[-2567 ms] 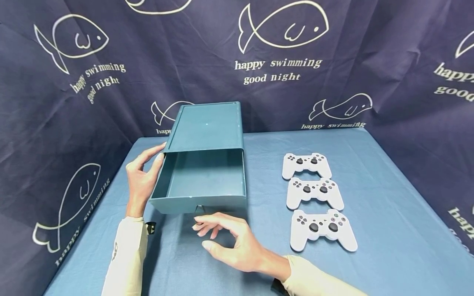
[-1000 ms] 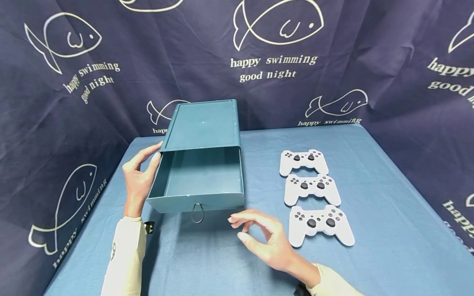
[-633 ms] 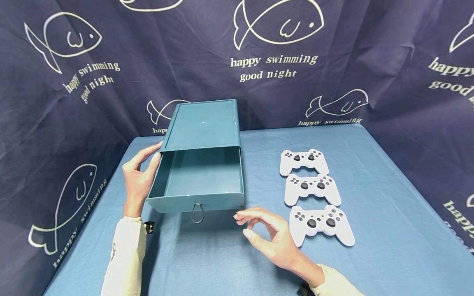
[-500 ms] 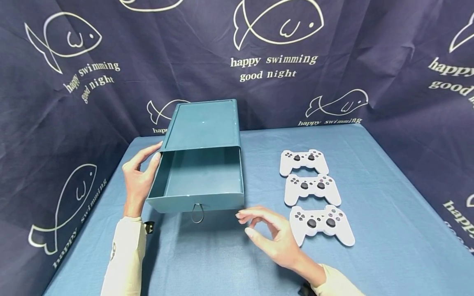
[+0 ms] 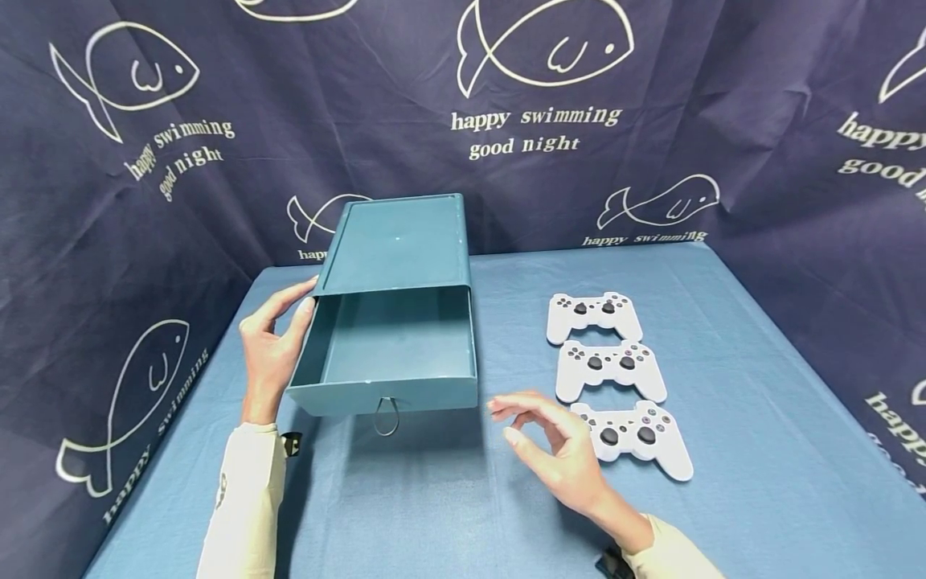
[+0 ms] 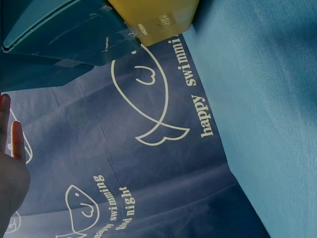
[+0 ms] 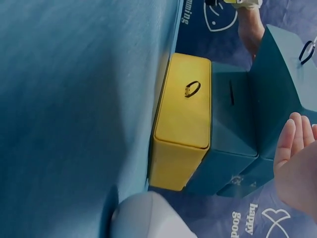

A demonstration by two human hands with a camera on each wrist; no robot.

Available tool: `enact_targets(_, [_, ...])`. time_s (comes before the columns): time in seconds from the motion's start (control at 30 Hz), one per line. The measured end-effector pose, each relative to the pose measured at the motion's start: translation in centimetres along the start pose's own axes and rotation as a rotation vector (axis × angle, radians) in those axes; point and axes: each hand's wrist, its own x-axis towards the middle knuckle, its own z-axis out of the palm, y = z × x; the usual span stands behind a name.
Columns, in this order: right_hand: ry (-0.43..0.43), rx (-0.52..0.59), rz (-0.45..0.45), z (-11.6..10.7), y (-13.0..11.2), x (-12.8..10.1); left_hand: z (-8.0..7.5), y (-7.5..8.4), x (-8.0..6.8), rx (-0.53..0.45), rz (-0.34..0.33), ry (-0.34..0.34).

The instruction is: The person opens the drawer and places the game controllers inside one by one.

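Observation:
A teal drawer stands pulled out of the top of a teal drawer unit, its inside bare and a thin loop handle hanging from its front. My left hand touches the unit's left front edge with extended fingers and thumb. Over the table, right of the drawer front, my right hand holds nothing, its fingers loosely bent. It partly covers the nearest white game controller. Behind that lie a middle controller and a far controller, in a column.
Below the open drawer are another teal drawer and a yellow drawer at the bottom, both closed in the right wrist view. Dark blue fish-print curtains enclose the back and sides. A blue cloth covers the table.
My right hand has left the drawer's loop handle and moved right, now overlapping the nearest controller. My left hand stays at the unit's edge; the drawer remains out.

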Motion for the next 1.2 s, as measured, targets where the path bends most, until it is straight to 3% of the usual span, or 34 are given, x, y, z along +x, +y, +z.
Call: enact_targets(1.2, [0.211, -0.091, 0.061, -9.9, -2.2, -2.9, 0.1, -0.3, 0.0, -0.019, -0.009, 0.007])
